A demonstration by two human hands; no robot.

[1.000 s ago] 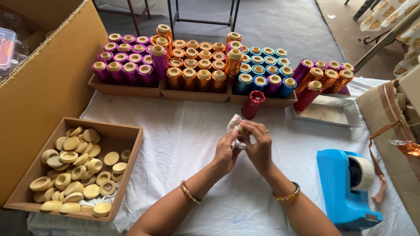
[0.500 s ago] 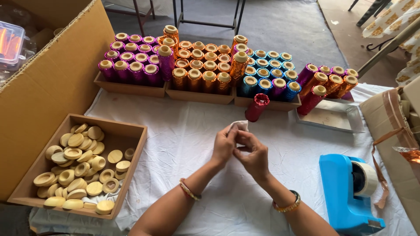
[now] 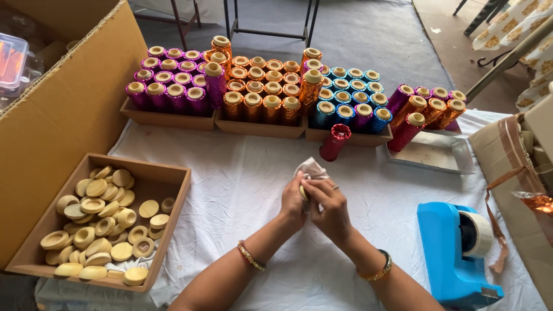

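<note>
White cloth covers the worktop [image 3: 242, 190], and both hands meet near its middle. Left hand [image 3: 292, 203] and right hand [image 3: 328, 208] are pinched shut on a small crinkly foil piece [image 3: 311, 169] wrapped round a little disc. Trays of shiny foil spools [image 3: 271, 92] line the far edge, a wooden box of discs [image 3: 98, 222] sits at the left edge, and a blue tape dispenser [image 3: 458, 253] is near the right corner.

Trays of purple spools [image 3: 173, 86], orange spools [image 3: 262, 92] and blue spools [image 3: 348, 101] are standing in a row along the far edge of the white-clothed bench [image 3: 242, 190]. A wooden box [image 3: 173, 198] of pale round discs [image 3: 98, 222] is sitting at the left beside a large cardboard box [image 3: 63, 115]. A blue tape dispenser [image 3: 455, 253] is resting at the right, near a shallow metal tray [image 3: 432, 155].
</note>
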